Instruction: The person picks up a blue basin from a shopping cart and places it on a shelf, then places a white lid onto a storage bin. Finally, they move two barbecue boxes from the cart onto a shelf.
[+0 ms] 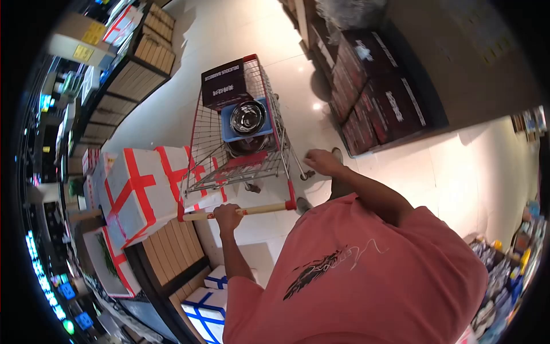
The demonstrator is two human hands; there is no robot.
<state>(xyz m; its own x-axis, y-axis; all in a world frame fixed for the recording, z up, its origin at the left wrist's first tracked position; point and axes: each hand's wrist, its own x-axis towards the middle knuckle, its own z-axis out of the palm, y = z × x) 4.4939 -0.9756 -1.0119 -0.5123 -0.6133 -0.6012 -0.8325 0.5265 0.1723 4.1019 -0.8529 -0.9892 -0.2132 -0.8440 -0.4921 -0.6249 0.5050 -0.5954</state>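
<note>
cart (201, 150): dark box (224, 85), steel bowl (247, 116) | left grip (228, 216) clamps handle (260, 210) | right grip (322, 161) spread, empty

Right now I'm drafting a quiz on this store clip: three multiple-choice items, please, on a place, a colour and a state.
1. Where is the steel bowl? A floor; B in the cart; C shelf.
2. Tape colour on the large white box left of the cart? A red; B green; C yellow.
3. The left hand is: A hanging free; B gripping the cart handle; C holding a box.
Answers: B, it lies on a blue box inside the wire basket; A, red strips cross it; B, fingers wrap the handle.
</note>
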